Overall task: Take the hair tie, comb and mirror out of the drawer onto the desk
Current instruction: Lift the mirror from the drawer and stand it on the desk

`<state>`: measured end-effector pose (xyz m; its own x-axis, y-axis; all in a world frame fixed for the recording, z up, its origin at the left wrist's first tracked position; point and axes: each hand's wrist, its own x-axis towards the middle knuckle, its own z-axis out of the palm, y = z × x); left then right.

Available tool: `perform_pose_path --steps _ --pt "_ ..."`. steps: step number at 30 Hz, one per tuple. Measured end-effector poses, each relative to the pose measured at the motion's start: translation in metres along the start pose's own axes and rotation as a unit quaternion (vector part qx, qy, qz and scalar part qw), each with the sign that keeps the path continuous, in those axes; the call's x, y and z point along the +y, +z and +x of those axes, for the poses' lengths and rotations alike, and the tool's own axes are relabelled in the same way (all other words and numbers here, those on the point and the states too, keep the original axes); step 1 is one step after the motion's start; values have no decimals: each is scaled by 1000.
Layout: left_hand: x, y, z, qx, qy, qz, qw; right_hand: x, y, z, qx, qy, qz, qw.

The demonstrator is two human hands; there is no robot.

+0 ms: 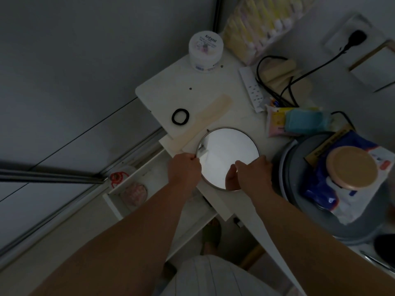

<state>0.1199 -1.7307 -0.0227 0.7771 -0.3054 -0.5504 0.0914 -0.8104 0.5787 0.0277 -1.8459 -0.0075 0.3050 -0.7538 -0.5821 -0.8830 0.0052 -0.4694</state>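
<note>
2 hands, left hand [184,168] and right hand [252,173], clamp opposite rims of the round metal-framed mirror [228,154], face-up over the white table [205,92] edge, just this side of the cream plastic comb [205,118] and black hair tie [180,116].
</note>
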Motion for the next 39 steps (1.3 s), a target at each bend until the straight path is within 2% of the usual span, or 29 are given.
perform_pose_path --steps 4,8,13,17,22,28,33,36,39 --pt "1 0 0 2 0 -17 1000 3 4 6 32 15 -1 999" --pt "2 1 0 6 0 -13 1000 3 4 7 30 19 -17 999" --pt "1 3 2 10 2 -15 1000 0 3 5 27 16 17 999" --pt "2 5 3 18 -8 -43 999 -2 3 9 36 -8 -25 999" --pt "2 5 3 25 -1 -42 999 0 3 9 46 -14 7 999" --pt "1 5 5 23 0 -39 999 6 -2 7 -2 -42 12 999" --pt "2 3 3 21 5 -39 999 10 -3 1 -7 -61 75 995" --pt "4 0 1 11 -1 -25 1000 11 -5 -3 3 -64 73 995" --pt "5 -3 -1 -1 -5 -46 999 8 -9 -3 -28 -64 80 994"
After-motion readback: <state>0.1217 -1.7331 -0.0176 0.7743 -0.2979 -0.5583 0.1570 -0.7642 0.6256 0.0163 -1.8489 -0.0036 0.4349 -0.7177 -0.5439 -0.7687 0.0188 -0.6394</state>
